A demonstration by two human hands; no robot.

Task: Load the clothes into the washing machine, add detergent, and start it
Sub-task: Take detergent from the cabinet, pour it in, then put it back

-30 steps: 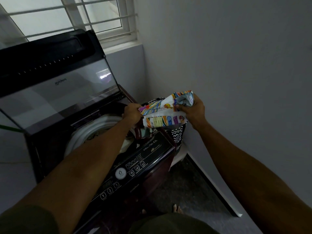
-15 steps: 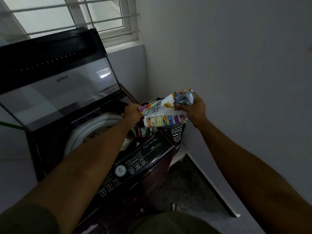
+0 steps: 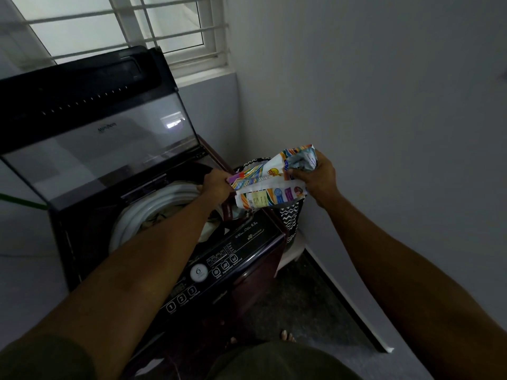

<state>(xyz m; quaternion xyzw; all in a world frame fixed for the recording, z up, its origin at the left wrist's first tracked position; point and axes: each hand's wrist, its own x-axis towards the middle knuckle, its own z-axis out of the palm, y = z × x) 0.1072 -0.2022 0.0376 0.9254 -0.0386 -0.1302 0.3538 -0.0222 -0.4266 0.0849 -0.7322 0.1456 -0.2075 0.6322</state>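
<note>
With clothes seemingly already in the open washing machine (image 3: 153,215), both hands, left hand (image 3: 216,185) and right hand (image 3: 315,178), grip the detergent packet (image 3: 270,185) over its right front corner, so pouring and starting apparently remain.

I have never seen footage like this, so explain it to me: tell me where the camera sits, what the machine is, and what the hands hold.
There is one picture, taken by a wide-angle camera worn on a person's head, looking forward and down along both arms. No robot is involved. The dark box is a top-loading washing machine with its glass lid raised, so the white drum rim shows, with something, probably clothes, inside. Its control panel with buttons faces the person. The left hand and the right hand both grip a colourful detergent packet, one at each end, above the machine's right edge. Behind it stands a black-and-white patterned laundry basket, against a plain wall, beneath a barred window.
</note>
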